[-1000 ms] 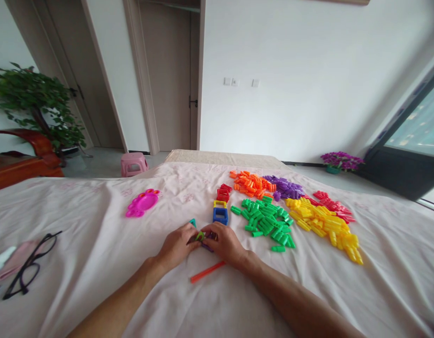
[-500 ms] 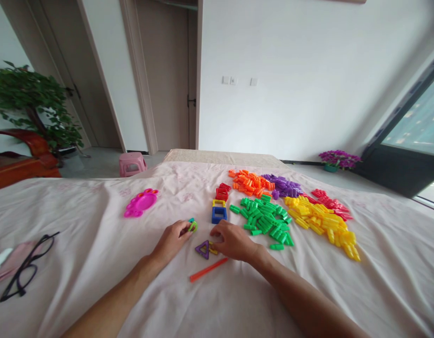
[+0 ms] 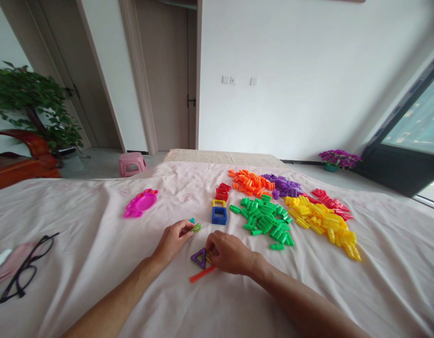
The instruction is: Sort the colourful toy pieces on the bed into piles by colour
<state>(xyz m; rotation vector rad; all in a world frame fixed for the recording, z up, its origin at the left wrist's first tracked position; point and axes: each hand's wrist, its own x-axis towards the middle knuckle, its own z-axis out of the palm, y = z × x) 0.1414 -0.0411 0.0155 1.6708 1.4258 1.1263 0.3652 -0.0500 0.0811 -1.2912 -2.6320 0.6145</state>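
Observation:
My left hand [image 3: 175, 238] pinches a light-green magnetic tile [image 3: 196, 228], with a bit of a teal piece [image 3: 192, 220] showing behind the fingertips. My right hand [image 3: 226, 251] has its fingers closed over a yellow magnetic tile [image 3: 209, 258], mostly hidden under them. Touching that tile on its left is a purple triangle tile [image 3: 199, 258] with an open middle. An orange-red stick [image 3: 202, 274] lies just below, its right end close under my right hand. Beyond my hands stand blue square tiles [image 3: 219, 216], a yellow one [image 3: 218, 203] and red ones [image 3: 222, 192] in a line.
To the right are heaps of green [image 3: 268, 218], yellow [image 3: 322, 220], orange [image 3: 250, 182], purple [image 3: 283, 186] and red pieces [image 3: 331, 204]. A magenta palette [image 3: 144, 203] lies at left, black glasses [image 3: 28, 267] nearer. A creased pale cloth [image 3: 149, 300] covers the table.
My right hand has moved slightly left and toward me, and the purple triangle and yellow tile have shifted with it. The green tile in my left hand has turned and moved slightly right.

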